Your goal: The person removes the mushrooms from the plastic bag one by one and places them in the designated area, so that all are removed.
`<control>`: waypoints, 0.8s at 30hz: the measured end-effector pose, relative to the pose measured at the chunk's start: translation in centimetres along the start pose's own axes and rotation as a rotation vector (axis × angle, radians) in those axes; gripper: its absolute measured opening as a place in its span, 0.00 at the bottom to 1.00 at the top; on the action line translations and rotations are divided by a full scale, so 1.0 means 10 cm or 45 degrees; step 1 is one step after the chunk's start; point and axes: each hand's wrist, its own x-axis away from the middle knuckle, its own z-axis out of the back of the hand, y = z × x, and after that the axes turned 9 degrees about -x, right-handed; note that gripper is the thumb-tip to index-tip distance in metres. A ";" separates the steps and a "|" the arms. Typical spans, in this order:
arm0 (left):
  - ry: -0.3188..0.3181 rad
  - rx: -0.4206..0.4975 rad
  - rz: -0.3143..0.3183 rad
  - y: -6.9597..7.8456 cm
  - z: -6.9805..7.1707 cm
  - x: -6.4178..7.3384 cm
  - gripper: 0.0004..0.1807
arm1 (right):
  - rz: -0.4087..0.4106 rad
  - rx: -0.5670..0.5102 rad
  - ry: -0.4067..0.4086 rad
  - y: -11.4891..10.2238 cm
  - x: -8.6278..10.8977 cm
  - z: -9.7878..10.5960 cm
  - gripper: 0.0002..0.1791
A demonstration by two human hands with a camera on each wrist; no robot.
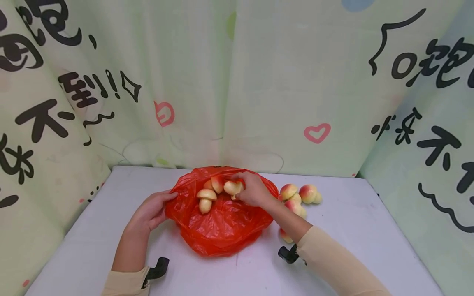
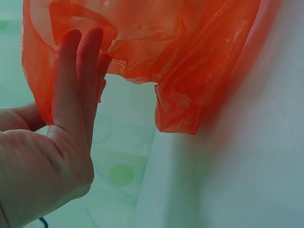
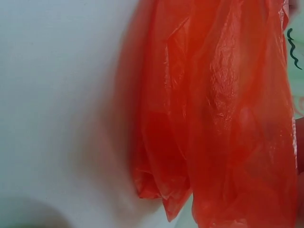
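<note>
A red plastic bag point(image 1: 222, 230) stands with its mouth spread on the table. My left hand point(image 1: 153, 209) grips its left rim, with the thumb and fingers point(image 2: 88, 71) on opposite sides of the film in the left wrist view. Reaching over the right rim into the bag, my right hand point(image 1: 253, 190) pinches a pale toy mushroom point(image 1: 232, 188). Another toy mushroom point(image 1: 205, 200) with a tan cap lies inside to the left, beside a red-and-yellow toy peach point(image 1: 217, 184). In the right wrist view the bag's side point(image 3: 223, 118) hides most of that hand.
Several toy peaches point(image 1: 308, 193) lie on the white table point(image 1: 352, 230) just right of the bag, partly behind the right forearm. A printed curtain point(image 1: 259, 82) hangs round the table's back and sides. Black wrist-camera mounts point(image 1: 158, 268) jut from both sleeves.
</note>
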 end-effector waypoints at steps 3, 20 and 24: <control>0.001 0.003 -0.008 -0.01 0.00 -0.01 0.29 | -0.020 0.073 -0.003 0.03 -0.02 -0.03 0.31; 0.018 -0.005 -0.008 0.01 0.00 -0.02 0.29 | -0.063 0.236 0.019 0.11 -0.10 -0.13 0.30; 0.015 -0.007 -0.010 0.00 0.00 -0.01 0.29 | -0.037 0.234 0.035 0.12 -0.10 -0.15 0.29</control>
